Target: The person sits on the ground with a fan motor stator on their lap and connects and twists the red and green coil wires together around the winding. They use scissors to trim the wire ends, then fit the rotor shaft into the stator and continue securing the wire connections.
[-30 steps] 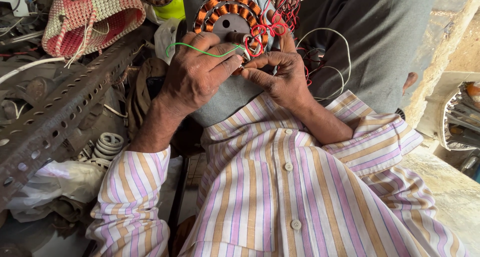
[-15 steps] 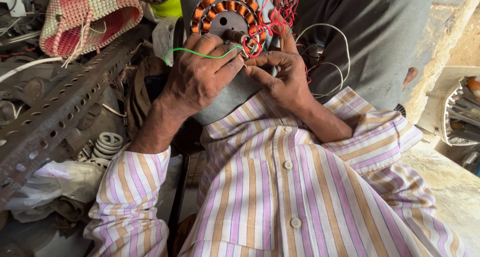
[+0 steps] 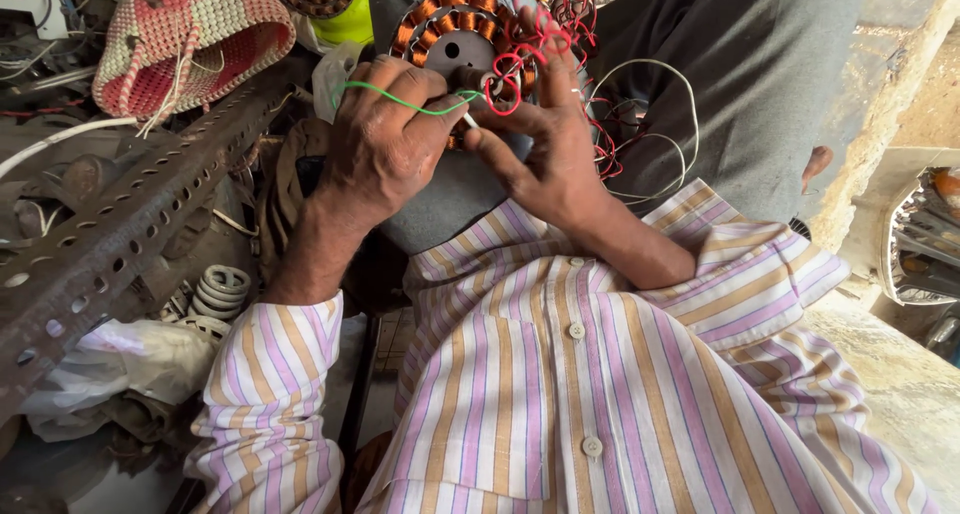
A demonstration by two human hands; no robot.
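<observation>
At upper centre of the frame, your left hand (image 3: 385, 139) still pinches the green wire (image 3: 400, 99), while your right hand (image 3: 545, 139) fingers have closed onto the red wire (image 3: 515, 69) against the stator (image 3: 455, 34); grip unchanged, work continuing.

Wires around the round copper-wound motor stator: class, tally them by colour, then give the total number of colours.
Green wire, looped over the left hand: 1
Red wires, tangled bunch by the right hand: count unclear
White wires: count unclear
Total: 3 colours
</observation>
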